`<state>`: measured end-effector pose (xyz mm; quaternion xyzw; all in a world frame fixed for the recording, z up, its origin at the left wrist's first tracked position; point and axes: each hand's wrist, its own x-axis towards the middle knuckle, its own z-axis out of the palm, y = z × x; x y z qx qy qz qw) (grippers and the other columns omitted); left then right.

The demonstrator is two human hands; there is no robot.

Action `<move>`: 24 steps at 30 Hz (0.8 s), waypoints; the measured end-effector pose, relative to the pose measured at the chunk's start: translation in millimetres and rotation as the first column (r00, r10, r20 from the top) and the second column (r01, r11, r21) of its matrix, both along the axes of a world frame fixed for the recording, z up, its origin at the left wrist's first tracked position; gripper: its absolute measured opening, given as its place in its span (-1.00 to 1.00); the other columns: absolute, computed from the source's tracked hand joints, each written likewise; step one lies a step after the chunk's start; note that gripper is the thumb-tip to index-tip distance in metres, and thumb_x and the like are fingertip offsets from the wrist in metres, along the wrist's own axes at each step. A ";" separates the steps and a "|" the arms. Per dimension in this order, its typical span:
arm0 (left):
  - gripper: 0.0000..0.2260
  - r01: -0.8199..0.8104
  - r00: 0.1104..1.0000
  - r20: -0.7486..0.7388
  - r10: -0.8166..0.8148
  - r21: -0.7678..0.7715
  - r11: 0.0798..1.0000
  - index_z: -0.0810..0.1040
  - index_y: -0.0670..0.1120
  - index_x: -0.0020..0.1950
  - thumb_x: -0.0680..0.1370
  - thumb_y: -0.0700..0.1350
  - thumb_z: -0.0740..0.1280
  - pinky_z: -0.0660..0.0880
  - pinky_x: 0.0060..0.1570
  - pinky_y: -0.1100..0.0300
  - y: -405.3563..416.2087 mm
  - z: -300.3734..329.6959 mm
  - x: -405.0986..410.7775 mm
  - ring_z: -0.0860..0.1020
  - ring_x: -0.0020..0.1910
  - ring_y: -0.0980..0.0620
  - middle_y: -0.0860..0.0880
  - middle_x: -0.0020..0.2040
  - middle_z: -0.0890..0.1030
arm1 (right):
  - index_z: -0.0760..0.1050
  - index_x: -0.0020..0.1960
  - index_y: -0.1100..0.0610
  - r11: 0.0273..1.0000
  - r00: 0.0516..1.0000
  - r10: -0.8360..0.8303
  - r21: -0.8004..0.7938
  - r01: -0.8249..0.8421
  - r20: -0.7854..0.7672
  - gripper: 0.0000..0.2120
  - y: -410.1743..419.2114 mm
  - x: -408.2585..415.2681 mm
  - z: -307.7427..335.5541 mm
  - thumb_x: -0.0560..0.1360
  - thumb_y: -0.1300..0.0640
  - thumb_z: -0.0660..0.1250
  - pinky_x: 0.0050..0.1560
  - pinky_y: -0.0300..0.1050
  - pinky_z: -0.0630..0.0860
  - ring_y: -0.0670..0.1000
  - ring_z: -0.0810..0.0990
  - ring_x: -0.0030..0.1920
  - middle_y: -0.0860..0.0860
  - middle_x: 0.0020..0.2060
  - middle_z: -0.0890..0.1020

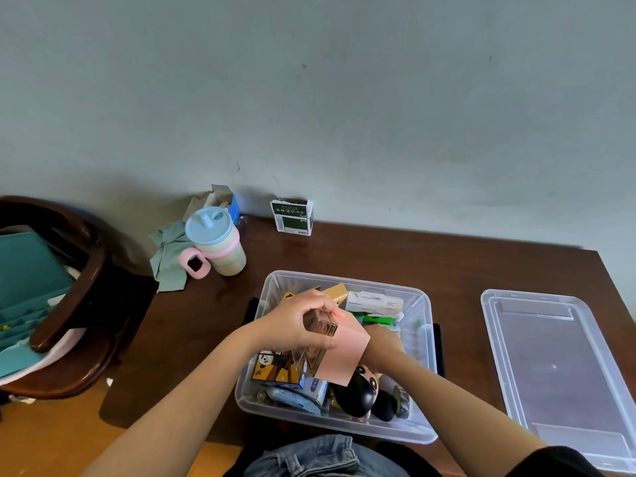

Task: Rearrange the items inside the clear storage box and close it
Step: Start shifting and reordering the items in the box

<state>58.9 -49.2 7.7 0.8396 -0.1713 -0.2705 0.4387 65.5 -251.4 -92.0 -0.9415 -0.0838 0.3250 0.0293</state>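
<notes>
While the clear storage box [418, 306] sits open in the lower middle of the frame on the dark wooden table [378, 249], the work looks to me about half done — things are being sorted, and the closing is not yet started. The lid [557, 370] lies flat at the right of the frame, well apart from the box, so it must be brought over and pressed on at the end.

The left hand [292, 325] is above the box with its fingers curled around a small glossy case with a gold edge [325, 330], together with a matte pink card or box [342, 352]; I cannot tell if these are one thing or two. The right hand [382, 342] reaches down into the box behind the pink piece — its fingers are hidden, so whether it holds something I cannot say.

Inside the box I see a printed cardboard carton with panda pictures [275, 368], a smooth rounded black-and-tan figure [361, 390], and a white rectangular package [375, 302] at the far side. The box walls are thin, translucent plastic with rounded corners; the lid has the same material and a raised rim.

In the upper left of the table stands a pastel cup with a blue lid [216, 241].
</notes>
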 end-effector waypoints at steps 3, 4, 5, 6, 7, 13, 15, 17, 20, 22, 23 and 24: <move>-0.61 -0.005 1.000 0.003 0.005 -0.005 1.000 0.51 0.09 0.20 0.41 0.04 0.49 0.35 0.29 0.16 -0.3 -1.0 -0.1 0.38 0.23 0.19 0.10 0.19 0.42 | 0.49 -0.17 0.11 0.994 0.999 0.025 -0.108 -0.022 0.031 -0.92 -13.9 9.2 14.3 0.39 0.23 0.37 -0.21 -0.13 0.49 0.07 0.62 -0.11 0.03 -0.14 0.63; -0.62 -0.004 1.000 0.004 0.004 -0.009 1.000 0.51 0.13 0.18 0.40 0.05 0.49 0.35 0.29 0.17 -0.8 -1.2 0.0 0.37 0.23 0.19 0.10 0.20 0.42 | 0.51 -0.11 0.12 0.985 0.997 0.050 -0.165 -0.040 0.060 -0.91 -19.5 11.7 18.6 0.41 0.26 0.34 -0.21 -0.12 0.47 0.08 0.61 -0.06 0.07 -0.08 0.62; -0.64 -0.003 1.000 0.005 0.003 -0.012 1.000 0.50 0.18 0.15 0.39 0.08 0.48 0.35 0.29 0.17 -1.2 -1.3 -0.1 0.37 0.23 0.20 0.11 0.20 0.42 | 0.53 -0.04 0.15 0.974 0.994 0.071 -0.218 -0.053 0.078 -0.87 -23.6 13.7 21.2 0.43 0.30 0.30 -0.21 -0.14 0.46 0.08 0.61 -0.02 0.09 -0.02 0.60; -0.64 -0.004 1.000 0.005 0.004 -0.013 1.000 0.49 0.22 0.13 0.38 0.11 0.47 0.35 0.29 0.17 -1.6 -1.4 -0.2 0.37 0.24 0.20 0.11 0.20 0.43 | 0.54 0.01 0.17 0.965 0.993 0.085 -0.256 -0.062 0.081 -0.83 -26.4 14.6 21.6 0.45 0.32 0.27 -0.21 -0.16 0.46 0.07 0.61 0.01 0.10 0.02 0.59; -0.64 -0.006 1.000 0.006 0.006 -0.012 1.000 0.48 0.24 0.12 0.37 0.13 0.46 0.35 0.28 0.16 -2.0 -1.6 -0.5 0.37 0.24 0.20 0.11 0.21 0.43 | 0.54 -0.01 0.18 0.959 0.993 0.094 -0.276 -0.071 0.071 -0.84 -27.3 15.0 20.3 0.46 0.33 0.26 -0.21 -0.17 0.45 0.06 0.62 0.02 0.10 0.03 0.59; -0.59 -0.011 1.000 0.004 0.011 -0.011 1.000 0.49 0.16 0.18 0.37 0.13 0.46 0.36 0.28 0.15 -0.5 -2.8 -0.9 0.37 0.24 0.19 0.12 0.21 0.42 | 0.56 0.00 0.15 0.944 0.995 0.094 -0.321 -0.077 0.038 -0.78 -24.6 14.8 11.4 0.47 0.38 0.24 -0.19 -0.24 0.43 0.02 0.62 0.05 0.03 0.04 0.63; -0.61 -0.012 1.000 -0.001 0.011 -0.021 1.000 0.49 0.15 0.18 0.39 0.09 0.48 0.36 0.28 0.17 0.4 -2.9 -1.1 0.37 0.23 0.19 0.11 0.21 0.42 | 0.51 -0.15 0.14 0.946 0.995 0.097 -0.313 -0.083 0.031 -0.82 -24.7 15.1 9.2 0.47 0.39 0.22 -0.18 -0.23 0.42 0.03 0.61 0.06 0.02 -0.04 0.62; -0.62 -0.010 1.000 0.002 0.010 -0.022 1.000 0.50 0.13 0.19 0.41 0.06 0.49 0.36 0.27 0.19 0.6 -3.4 -1.6 0.37 0.23 0.20 0.11 0.21 0.42 | 0.45 -0.22 0.16 0.951 0.995 0.094 -0.299 -0.081 0.031 -0.80 -25.0 14.5 8.2 0.47 0.40 0.21 -0.19 -0.21 0.41 0.04 0.61 0.07 -0.01 -0.19 0.57; -0.61 -0.009 1.000 0.011 0.009 -0.016 1.000 0.51 0.10 0.21 0.42 0.04 0.49 0.34 0.26 0.23 0.9 -4.1 -1.3 0.36 0.23 0.22 0.12 0.21 0.42 | 0.28 -0.36 0.13 0.969 0.995 0.084 -0.238 -0.070 0.049 -0.70 -26.0 13.6 6.4 0.45 0.43 0.20 -0.21 -0.18 0.41 0.08 0.62 0.03 0.03 -0.16 0.60; -0.62 -0.004 1.000 0.011 0.004 -0.016 1.000 0.51 0.10 0.21 0.42 0.04 0.49 0.34 0.27 0.23 0.6 -3.9 -0.8 0.36 0.24 0.21 0.12 0.22 0.41 | 0.21 -0.39 0.12 0.978 0.995 0.078 -0.200 -0.064 0.066 -0.66 -27.1 13.3 5.5 0.44 0.44 0.19 -0.23 -0.15 0.41 0.11 0.63 0.00 0.07 -0.13 0.62; -0.62 0.000 1.000 0.011 0.000 -0.014 1.000 0.51 0.10 0.21 0.43 0.04 0.48 0.34 0.27 0.21 0.6 -3.7 -0.8 0.36 0.24 0.20 0.12 0.22 0.41 | 0.21 -0.39 0.12 0.981 0.994 0.074 -0.186 -0.058 0.079 -0.66 -27.3 13.4 5.6 0.43 0.45 0.18 -0.24 -0.15 0.40 0.12 0.63 0.00 0.07 -0.19 0.60; -0.62 0.005 1.000 0.011 -0.005 -0.012 1.000 0.51 0.10 0.20 0.43 0.04 0.48 0.34 0.28 0.19 0.5 -3.4 -0.9 0.36 0.25 0.19 0.11 0.22 0.41 | 0.23 -0.39 0.13 0.982 0.994 0.070 -0.180 -0.053 0.088 -0.66 -27.5 13.5 5.2 0.43 0.46 0.18 -0.25 -0.15 0.40 0.12 0.63 0.00 0.07 -0.24 0.56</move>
